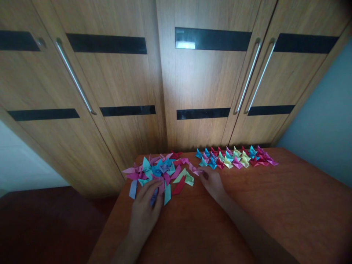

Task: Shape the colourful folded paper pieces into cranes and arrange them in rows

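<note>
A heap of folded paper pieces (156,169) in pink, teal, blue, purple and red lies on the left of the table. At its near edge my left hand (145,201) curls, thumb and fingertips closing on a pink folded paper piece (161,187); a purple piece (153,197) shows in the gap below. My right hand (213,181) pinches one end of another pink folded paper piece (194,169) between thumb and fingers, just right of the heap. Between the hands lie a pale green folded piece (189,179) and a red one (179,186).
Rows of pointed folded paper pieces (228,159) in several colours stand along the back right of the brown table (275,198). Behind the table rises a wooden wardrobe (203,80) with long metal handles (249,75). A pale wall (321,121) is at the right.
</note>
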`<state>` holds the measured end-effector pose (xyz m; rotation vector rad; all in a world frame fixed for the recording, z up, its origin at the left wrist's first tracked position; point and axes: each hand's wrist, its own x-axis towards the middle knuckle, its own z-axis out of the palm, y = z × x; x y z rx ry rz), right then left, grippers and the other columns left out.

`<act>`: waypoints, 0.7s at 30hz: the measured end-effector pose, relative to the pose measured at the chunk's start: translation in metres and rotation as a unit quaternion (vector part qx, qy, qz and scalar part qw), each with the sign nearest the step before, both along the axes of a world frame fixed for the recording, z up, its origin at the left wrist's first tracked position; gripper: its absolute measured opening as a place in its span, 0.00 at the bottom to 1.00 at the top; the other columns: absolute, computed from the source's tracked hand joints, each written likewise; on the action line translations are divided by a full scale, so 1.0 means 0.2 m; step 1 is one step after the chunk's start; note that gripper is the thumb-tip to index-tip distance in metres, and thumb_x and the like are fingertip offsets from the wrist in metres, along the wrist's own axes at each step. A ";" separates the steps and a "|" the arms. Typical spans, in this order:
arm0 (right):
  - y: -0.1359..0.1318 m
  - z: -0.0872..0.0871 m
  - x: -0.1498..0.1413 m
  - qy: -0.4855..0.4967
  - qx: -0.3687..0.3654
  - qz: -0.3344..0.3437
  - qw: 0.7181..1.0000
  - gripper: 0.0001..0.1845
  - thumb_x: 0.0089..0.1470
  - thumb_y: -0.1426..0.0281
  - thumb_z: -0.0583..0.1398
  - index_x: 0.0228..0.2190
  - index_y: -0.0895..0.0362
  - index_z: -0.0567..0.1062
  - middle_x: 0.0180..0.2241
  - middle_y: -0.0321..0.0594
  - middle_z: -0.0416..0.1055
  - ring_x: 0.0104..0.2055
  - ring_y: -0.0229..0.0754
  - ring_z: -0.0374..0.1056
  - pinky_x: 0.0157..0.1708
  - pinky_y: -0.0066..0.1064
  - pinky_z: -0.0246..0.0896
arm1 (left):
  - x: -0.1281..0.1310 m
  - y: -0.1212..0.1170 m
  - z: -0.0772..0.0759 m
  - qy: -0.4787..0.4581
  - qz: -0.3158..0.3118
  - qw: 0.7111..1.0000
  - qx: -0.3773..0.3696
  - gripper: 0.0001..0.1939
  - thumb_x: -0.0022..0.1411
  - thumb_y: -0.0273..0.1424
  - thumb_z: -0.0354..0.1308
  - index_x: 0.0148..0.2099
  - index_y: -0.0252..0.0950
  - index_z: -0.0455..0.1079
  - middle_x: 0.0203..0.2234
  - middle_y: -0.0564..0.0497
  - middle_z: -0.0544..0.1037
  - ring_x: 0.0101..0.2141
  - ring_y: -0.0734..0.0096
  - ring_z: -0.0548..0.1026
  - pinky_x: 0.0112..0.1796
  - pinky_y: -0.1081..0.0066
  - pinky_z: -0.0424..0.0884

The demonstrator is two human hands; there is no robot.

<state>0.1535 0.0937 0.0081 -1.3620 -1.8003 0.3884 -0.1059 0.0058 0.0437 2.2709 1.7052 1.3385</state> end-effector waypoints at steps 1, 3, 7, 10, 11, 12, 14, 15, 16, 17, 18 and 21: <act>-0.02 0.02 0.02 0.011 0.006 0.007 1.000 0.13 0.52 0.73 0.54 0.37 0.54 0.76 0.36 0.40 0.75 0.34 0.40 0.69 0.36 0.30 0.63 | 0.04 -0.01 0.01 -0.013 -0.021 1.000 -0.013 0.12 0.61 0.31 0.52 0.47 0.40 0.70 0.45 0.47 0.75 0.48 0.61 0.71 0.50 0.60 0.68; -0.08 0.06 0.05 0.040 0.016 0.039 0.998 0.12 0.53 0.71 0.54 0.35 0.54 0.76 0.35 0.39 0.74 0.33 0.39 0.68 0.33 0.29 0.63 | 0.11 -0.02 0.01 -0.047 -0.059 0.995 -0.059 0.13 0.61 0.31 0.52 0.48 0.41 0.70 0.45 0.48 0.75 0.48 0.62 0.71 0.48 0.62 0.69; -0.23 0.14 0.08 0.075 -0.017 0.145 0.986 0.09 0.54 0.71 0.55 0.31 0.54 0.76 0.32 0.38 0.74 0.32 0.37 0.68 0.30 0.26 0.61 | 0.25 -0.03 0.02 -0.137 -0.113 0.967 -0.184 0.18 0.60 0.32 0.54 0.54 0.41 0.65 0.45 0.47 0.74 0.41 0.66 0.75 0.41 0.65 0.73; -0.33 0.20 0.10 0.066 -0.072 0.209 0.973 0.09 0.53 0.73 0.56 0.31 0.53 0.76 0.32 0.37 0.73 0.32 0.36 0.67 0.30 0.25 0.60 | 0.33 -0.03 0.01 -0.170 -0.163 0.944 -0.230 0.16 0.58 0.32 0.57 0.51 0.41 0.68 0.42 0.48 0.76 0.37 0.67 0.75 0.40 0.68 0.73; -0.36 0.21 0.10 0.066 -0.086 0.218 0.970 0.09 0.53 0.73 0.55 0.31 0.53 0.76 0.32 0.37 0.73 0.31 0.35 0.66 0.29 0.24 0.59 | 0.35 -0.03 0.00 -0.167 -0.182 0.940 -0.237 0.14 0.58 0.31 0.57 0.47 0.41 0.70 0.40 0.49 0.77 0.37 0.67 0.75 0.40 0.68 0.72; -0.38 0.21 0.11 0.069 -0.095 0.222 0.968 0.10 0.53 0.74 0.55 0.30 0.53 0.76 0.32 0.36 0.73 0.31 0.35 0.66 0.29 0.24 0.58 | 0.37 -0.03 0.00 -0.160 -0.197 0.937 -0.241 0.10 0.58 0.30 0.57 0.44 0.41 0.72 0.38 0.50 0.78 0.37 0.67 0.75 0.40 0.69 0.72; -0.41 0.20 0.12 0.081 -0.110 0.219 0.966 0.10 0.52 0.74 0.55 0.31 0.53 0.76 0.32 0.36 0.73 0.30 0.34 0.66 0.29 0.24 0.58 | 0.40 -0.03 0.00 -0.141 -0.212 0.936 -0.243 0.07 0.58 0.28 0.55 0.38 0.41 0.74 0.34 0.51 0.78 0.36 0.67 0.75 0.39 0.70 0.70; -0.42 0.18 0.13 0.089 -0.116 0.211 0.967 0.10 0.52 0.74 0.55 0.31 0.53 0.76 0.32 0.36 0.73 0.31 0.34 0.66 0.29 0.24 0.58 | 0.41 -0.03 0.01 -0.134 -0.214 0.937 -0.241 0.07 0.58 0.27 0.55 0.37 0.40 0.74 0.33 0.51 0.79 0.36 0.67 0.75 0.39 0.70 0.70; -0.42 0.17 0.14 0.096 -0.124 0.200 0.967 0.09 0.52 0.74 0.56 0.33 0.53 0.76 0.32 0.36 0.73 0.31 0.34 0.67 0.29 0.24 0.58 | 0.41 -0.03 0.01 -0.129 -0.213 0.939 -0.237 0.08 0.59 0.26 0.54 0.36 0.40 0.74 0.32 0.51 0.79 0.35 0.67 0.75 0.38 0.71 0.70; -0.43 0.15 0.15 0.103 -0.133 0.185 0.968 0.09 0.52 0.72 0.57 0.34 0.54 0.75 0.32 0.36 0.73 0.31 0.35 0.67 0.29 0.24 0.59 | 0.42 -0.03 0.01 -0.127 -0.211 0.940 -0.234 0.08 0.59 0.26 0.54 0.35 0.40 0.74 0.32 0.51 0.79 0.35 0.67 0.75 0.38 0.71 0.69; -0.43 0.13 0.16 0.109 -0.143 0.171 0.969 0.09 0.51 0.71 0.58 0.36 0.54 0.75 0.32 0.37 0.73 0.30 0.35 0.67 0.28 0.24 0.59 | 0.42 -0.03 0.01 -0.127 -0.209 0.941 -0.232 0.08 0.58 0.25 0.54 0.34 0.40 0.74 0.31 0.51 0.79 0.35 0.67 0.75 0.38 0.71 0.69; -0.42 0.08 0.19 0.108 -0.163 0.154 0.969 0.09 0.52 0.66 0.58 0.35 0.55 0.74 0.30 0.37 0.72 0.30 0.35 0.67 0.27 0.24 0.58 | 0.42 -0.01 0.01 -0.136 -0.200 0.943 -0.229 0.09 0.59 0.25 0.53 0.33 0.39 0.74 0.31 0.51 0.79 0.34 0.68 0.75 0.38 0.72 0.69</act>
